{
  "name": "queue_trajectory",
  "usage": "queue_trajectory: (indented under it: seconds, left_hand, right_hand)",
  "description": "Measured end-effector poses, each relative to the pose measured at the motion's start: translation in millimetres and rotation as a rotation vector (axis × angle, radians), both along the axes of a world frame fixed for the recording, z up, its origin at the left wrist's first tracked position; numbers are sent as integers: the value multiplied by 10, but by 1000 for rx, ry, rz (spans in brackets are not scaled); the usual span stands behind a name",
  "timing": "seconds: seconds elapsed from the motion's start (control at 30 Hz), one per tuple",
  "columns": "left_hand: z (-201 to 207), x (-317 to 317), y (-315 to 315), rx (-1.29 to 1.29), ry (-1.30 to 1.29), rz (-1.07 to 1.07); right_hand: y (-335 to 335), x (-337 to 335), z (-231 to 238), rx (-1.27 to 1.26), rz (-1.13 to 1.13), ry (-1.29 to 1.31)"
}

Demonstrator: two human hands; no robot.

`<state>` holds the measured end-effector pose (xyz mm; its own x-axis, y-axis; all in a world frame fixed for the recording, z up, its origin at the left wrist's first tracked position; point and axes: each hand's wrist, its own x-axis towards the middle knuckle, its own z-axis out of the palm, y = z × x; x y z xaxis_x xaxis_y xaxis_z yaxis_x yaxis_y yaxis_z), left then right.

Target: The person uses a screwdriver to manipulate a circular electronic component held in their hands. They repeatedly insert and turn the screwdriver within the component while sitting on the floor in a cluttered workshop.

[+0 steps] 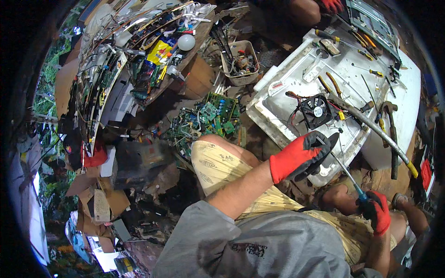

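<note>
My right hand (378,213), in a red glove with a dark palm, is closed round the teal handle of a screwdriver (344,167). The metal shaft slants up and left to my left hand (301,157), gloved the same way. Its fingers are curled closed at the shaft's far end; what they grip there is hidden by the dark glove. Just beyond that hand, a black cooling fan (317,111) with thin wires lies on a dirty white plastic panel (282,116). Beside the fan rests a long metal bar (371,123) with a yellow end.
Pliers (333,84), more screwdrivers (368,70) and a hammer (391,134) lie across the white panel. Green circuit boards (208,116) are heaped left of it, near a basket of parts (242,79). Piled scrap (134,69) fills the far left. Another person's red glove (331,5) shows at the top.
</note>
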<state>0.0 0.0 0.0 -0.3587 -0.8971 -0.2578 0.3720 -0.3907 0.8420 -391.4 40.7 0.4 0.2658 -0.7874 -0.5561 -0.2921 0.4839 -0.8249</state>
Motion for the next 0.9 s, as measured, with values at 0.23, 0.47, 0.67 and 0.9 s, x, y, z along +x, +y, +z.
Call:
queue_trajectory:
  seconds: [0.23,0.47,0.67,0.9]
  left_hand:
    - [-94,-37,31,-79,-45,-4]
    - [-270,-15,102,-235,-249,27]
    - [-204,-42,52,-254,-427,83]
    - [-17,-16,59,-13,-99,89]
  right_hand:
    - [-286,236,451,-768,526,397]
    - [-131,121,339,8,32,62]
    - [-344,463,544,-778,486,505]
    - [-540,589,666,-587,555,447]
